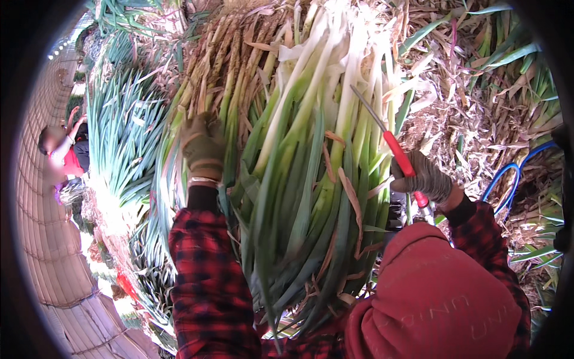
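Head view: my left hand point(203, 146) grips the big leek bundle point(299, 179) lying across my lap; my right hand point(426, 179) is closed around a red-handled tool point(397, 152), probably a blade. Trimming seems underway; next calls for steadying the stalks.

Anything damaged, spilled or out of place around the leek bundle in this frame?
Nothing stands out. The left hand grips the leek bundle; the right hand holds a red-handled tool against it. Dry husks litter the ground, and a few brown leaves hang in the bundle.
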{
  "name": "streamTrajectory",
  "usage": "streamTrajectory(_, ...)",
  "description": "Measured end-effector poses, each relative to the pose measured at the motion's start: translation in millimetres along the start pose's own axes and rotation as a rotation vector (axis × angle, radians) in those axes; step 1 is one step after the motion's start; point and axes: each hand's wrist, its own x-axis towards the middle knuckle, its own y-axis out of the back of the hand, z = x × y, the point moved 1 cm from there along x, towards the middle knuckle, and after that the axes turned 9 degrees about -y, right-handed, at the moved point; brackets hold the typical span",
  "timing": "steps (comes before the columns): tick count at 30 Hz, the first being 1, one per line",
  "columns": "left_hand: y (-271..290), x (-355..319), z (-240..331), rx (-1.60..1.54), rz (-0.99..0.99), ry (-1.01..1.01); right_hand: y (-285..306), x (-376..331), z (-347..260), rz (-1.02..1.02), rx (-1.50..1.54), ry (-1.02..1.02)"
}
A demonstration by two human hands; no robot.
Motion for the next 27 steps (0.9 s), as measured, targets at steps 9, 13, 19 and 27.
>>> streamTrajectory(9, -13.9, 18.0, -66.4, 0.388, -0.537, 0.223, -18.3, -6.4, -11.9, -0.043, 0.071, -0.006)
streamTrajectory(13, 30.5, 37.0, -67.1, 0.261, -0.685, 0.257, -18.1, -5.4, -4.0, -0.046, 0.011, -0.007)
streamTrajectory(19, 145.2, 42.2, 32.2, -0.642, -0.676, 0.320, -12.4, -11.1, -2.0, -0.023, 0.024, -0.007)
streamTrajectory(27, 59.9, 28.6, 141.7, -1.048, -0.574, 0.405, -25.5, -9.1, -12.1, 0.024, 0.213, -0.038)
